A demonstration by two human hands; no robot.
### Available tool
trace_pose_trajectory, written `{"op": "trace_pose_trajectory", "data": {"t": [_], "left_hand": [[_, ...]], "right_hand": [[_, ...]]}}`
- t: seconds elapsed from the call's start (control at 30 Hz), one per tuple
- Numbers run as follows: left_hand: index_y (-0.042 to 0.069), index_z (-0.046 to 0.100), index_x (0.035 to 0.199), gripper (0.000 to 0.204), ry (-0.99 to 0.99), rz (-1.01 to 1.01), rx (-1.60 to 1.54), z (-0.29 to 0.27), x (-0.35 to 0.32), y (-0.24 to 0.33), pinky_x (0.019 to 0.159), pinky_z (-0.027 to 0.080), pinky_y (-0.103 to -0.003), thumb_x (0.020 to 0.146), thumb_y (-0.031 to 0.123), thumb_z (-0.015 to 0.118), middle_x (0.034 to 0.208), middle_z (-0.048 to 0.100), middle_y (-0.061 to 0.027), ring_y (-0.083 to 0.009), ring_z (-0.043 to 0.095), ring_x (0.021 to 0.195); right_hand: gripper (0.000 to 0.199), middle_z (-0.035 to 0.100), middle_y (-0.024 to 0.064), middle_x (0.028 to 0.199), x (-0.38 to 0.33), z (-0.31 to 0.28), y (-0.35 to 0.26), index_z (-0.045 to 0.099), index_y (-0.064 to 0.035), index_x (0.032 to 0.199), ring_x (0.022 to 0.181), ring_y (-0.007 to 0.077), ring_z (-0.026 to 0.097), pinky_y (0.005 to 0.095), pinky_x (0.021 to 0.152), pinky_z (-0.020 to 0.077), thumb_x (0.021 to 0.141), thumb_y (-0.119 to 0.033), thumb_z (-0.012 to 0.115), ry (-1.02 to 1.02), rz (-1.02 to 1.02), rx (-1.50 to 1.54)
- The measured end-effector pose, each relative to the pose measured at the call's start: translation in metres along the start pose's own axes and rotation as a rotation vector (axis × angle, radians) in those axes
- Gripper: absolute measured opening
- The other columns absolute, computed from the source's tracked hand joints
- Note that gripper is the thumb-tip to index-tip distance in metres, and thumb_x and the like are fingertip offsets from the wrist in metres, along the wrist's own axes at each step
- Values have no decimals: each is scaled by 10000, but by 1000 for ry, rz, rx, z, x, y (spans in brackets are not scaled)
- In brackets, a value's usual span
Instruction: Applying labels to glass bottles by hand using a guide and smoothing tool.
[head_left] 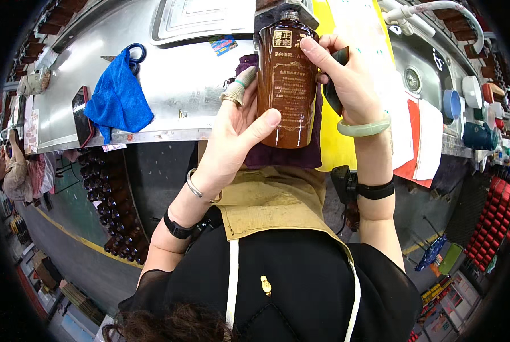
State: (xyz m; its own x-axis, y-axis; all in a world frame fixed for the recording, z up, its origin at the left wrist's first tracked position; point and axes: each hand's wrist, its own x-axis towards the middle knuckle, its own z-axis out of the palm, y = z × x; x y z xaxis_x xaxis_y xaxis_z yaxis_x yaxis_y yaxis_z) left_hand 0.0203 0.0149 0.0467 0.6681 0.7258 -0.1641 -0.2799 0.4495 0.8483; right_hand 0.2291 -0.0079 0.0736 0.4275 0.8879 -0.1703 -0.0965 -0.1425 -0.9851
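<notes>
A brown glass bottle [287, 85] with gold printing stands nearly upright in front of me, over a dark purple cloth [283, 158]. My left hand [238, 128] cradles its left side, the thumb laid across the lower front. A cloth finger cover [239, 86] with a green band sits on one of the left fingers. With my right hand [346, 74] I grip a thin black flat piece [334, 94] with a pointed lower end, held beside the bottle. The right thumb presses on the bottle's upper right face. Some right fingers are hidden behind.
A blue cloth [120, 94], blue-handled scissors [135, 55] and a phone [83, 117] lie on the metal bench [178, 85] at left. A yellow sheet [338, 151] covers the bench at right, near a sink [420, 62]. Rows of dark bottles [109, 211] stand low at left.
</notes>
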Motion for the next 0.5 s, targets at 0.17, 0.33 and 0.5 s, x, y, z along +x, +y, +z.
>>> {"op": "trace_pose_trajectory", "data": {"t": [0.17, 0.33, 0.5], "left_hand": [[-45, 126, 1615, 969, -40, 63, 133, 2, 1, -6, 1279, 243, -431, 904, 37, 780, 1655, 249, -228, -290, 266, 1553], [-44, 123, 1616, 979, -3, 83, 190, 7, 1, -9, 1272, 263, -429, 896, 19, 782, 1652, 256, -222, -291, 279, 1546], [-26, 110, 1627, 1002, -20, 89, 194, 4, 2, -14, 1278, 245, -437, 890, 27, 787, 1665, 229, -235, -303, 262, 1555]], "right_hand": [[352, 517, -63, 854, 0, -2, 1, 646, -69, 979, 776, 36, 465, 184, 706, 396, 846, -284, 891, -11, -38, -63], [377, 518, -53, 871, 3, -3, 6, 637, -55, 999, 795, 43, 461, 195, 712, 406, 842, -280, 896, -24, -39, -56], [357, 521, -62, 866, 3, -3, 6, 634, -53, 1002, 789, 36, 464, 187, 697, 402, 845, -232, 899, -40, 2, 13]]}}
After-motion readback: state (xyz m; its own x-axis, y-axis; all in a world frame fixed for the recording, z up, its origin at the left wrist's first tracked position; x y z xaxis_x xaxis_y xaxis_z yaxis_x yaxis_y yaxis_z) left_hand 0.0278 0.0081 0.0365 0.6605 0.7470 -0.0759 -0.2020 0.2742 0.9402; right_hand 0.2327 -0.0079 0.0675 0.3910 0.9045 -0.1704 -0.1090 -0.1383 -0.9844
